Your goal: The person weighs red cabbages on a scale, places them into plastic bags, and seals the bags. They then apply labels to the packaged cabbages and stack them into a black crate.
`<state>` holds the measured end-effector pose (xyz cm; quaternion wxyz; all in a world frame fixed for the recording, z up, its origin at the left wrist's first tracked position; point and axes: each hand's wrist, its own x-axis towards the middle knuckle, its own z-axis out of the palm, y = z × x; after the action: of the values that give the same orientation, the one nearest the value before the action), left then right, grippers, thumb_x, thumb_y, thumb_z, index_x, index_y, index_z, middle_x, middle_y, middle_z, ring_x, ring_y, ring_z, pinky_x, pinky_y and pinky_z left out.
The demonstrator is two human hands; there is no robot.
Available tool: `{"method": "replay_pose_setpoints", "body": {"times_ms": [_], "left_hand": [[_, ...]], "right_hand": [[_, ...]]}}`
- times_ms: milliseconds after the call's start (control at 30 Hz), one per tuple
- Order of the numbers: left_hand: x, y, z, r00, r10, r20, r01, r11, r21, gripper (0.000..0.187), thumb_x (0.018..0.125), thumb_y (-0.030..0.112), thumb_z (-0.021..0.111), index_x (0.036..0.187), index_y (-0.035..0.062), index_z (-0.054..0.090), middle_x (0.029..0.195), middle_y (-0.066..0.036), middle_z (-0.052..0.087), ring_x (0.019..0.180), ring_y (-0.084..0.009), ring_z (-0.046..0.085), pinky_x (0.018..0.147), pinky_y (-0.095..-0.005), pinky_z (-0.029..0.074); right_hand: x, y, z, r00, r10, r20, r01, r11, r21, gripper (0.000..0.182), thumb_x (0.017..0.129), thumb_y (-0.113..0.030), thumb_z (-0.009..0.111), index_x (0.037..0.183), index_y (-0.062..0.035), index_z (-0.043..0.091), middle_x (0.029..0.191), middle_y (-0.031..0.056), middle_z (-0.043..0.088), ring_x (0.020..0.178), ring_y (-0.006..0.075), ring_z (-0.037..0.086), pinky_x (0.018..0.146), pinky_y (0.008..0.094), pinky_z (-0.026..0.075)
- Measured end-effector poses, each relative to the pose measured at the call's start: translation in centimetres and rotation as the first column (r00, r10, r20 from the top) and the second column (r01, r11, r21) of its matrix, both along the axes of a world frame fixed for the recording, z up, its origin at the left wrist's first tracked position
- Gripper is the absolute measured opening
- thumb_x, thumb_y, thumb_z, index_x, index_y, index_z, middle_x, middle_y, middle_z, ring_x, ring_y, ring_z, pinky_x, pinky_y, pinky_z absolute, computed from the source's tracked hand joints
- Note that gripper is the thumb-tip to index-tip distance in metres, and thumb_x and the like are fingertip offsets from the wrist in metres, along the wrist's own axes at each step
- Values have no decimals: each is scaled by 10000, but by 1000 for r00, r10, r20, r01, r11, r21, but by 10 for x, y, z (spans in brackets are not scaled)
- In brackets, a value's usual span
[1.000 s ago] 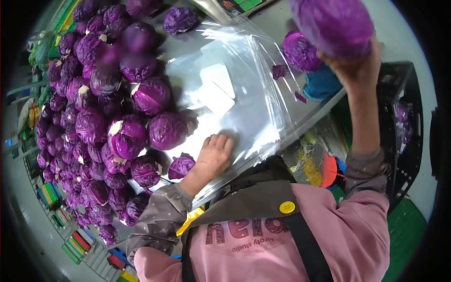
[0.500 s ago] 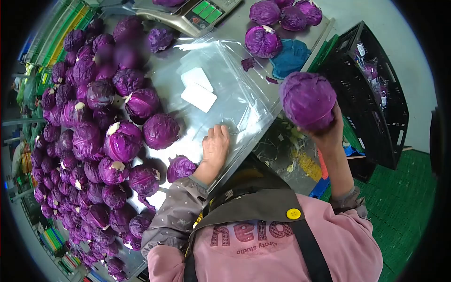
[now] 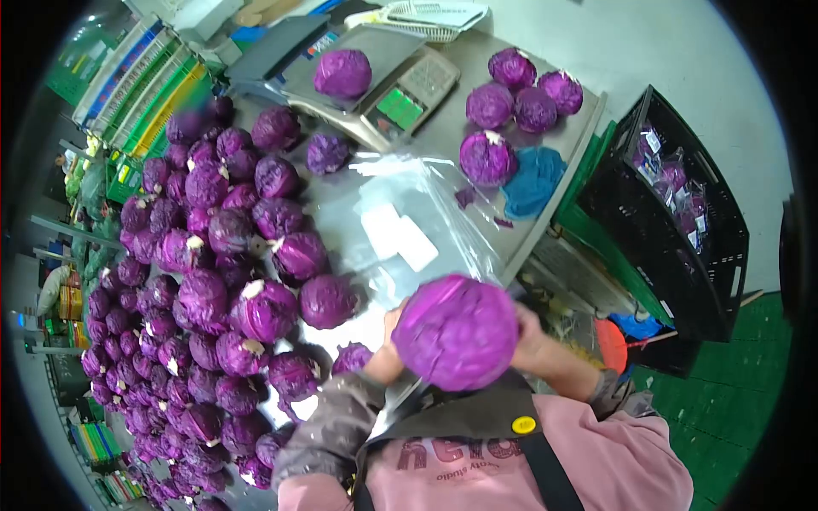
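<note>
A large red cabbage [image 3: 456, 332] is held up in front of my chest, between my two hands. My right hand [image 3: 530, 339] grips it from the right, with its fingers partly behind the cabbage. On its left side my left hand [image 3: 388, 347] is pressed against it, and most of those fingers are hidden. Beyond the cabbage, clear plastic bags [image 3: 464, 234] lie flat on the metal table, with white cards [image 3: 417, 243] on them. A small cabbage [image 3: 351, 358] lies beside my left wrist.
A big heap of red cabbages [image 3: 204, 298] covers the table's left side. A scale [image 3: 400, 106] at the back carries one cabbage [image 3: 343, 74]. Several cabbages [image 3: 490, 106] and a blue cloth [image 3: 535, 183] lie at the back right. A black crate [image 3: 720, 230] holding bagged produce stands to the right.
My right hand has brought the cabbage leftward to my chest. My left hand has come off the plastic bags to the cabbage's left side. The view has shifted, showing more of the scale.
</note>
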<state>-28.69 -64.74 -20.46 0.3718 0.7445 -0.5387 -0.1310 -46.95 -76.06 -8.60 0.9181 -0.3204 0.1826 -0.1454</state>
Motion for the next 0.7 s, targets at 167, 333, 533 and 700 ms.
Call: {"method": "replay_pose_setpoints", "body": {"times_ms": [167, 333, 533, 700], "left_hand": [[17, -17, 73, 870, 179, -458, -144, 983, 112, 189, 851, 141, 515, 937, 8, 618, 708, -84, 629, 639, -121, 559, 600, -269, 453], [-5, -21, 108, 842, 141, -521, -145, 989, 33, 192, 880, 111, 480, 963, -12, 603, 712, -62, 635, 563, -153, 565, 537, -257, 450], [-25, -17, 111, 995, -63, -78, 54, 991, -120, 170, 825, 70, 552, 982, 41, 608, 712, -148, 609, 601, -252, 623, 522, -314, 475], [20, -19, 121, 949, 205, -241, -207, 978, 17, 146, 865, 116, 525, 935, 15, 603, 690, -143, 610, 605, -184, 613, 553, -270, 448]], "right_hand": [[18, -12, -16, 977, 177, -116, -143, 957, 250, 657, 810, -387, 547, 1335, -94, 284, 1282, 113, 411, 1186, 230, 396, 1000, 411, 309], [20, -23, -16, 877, -28, -479, -250, 826, -505, 780, 785, -385, 582, 1367, -69, 170, 1318, 199, 328, 1202, 288, 365, 980, 418, 333], [20, -19, -3, 772, 36, -635, -215, 955, -207, 709, 856, -372, 509, 1372, -50, 145, 1344, 185, 300, 1137, 294, 428, 585, 310, 524], [29, -31, -10, 761, -342, -551, -415, 397, -819, 557, 733, -256, 664, 1151, -13, 387, 1185, 209, 436, 821, 351, 571, 642, 404, 485]]}}
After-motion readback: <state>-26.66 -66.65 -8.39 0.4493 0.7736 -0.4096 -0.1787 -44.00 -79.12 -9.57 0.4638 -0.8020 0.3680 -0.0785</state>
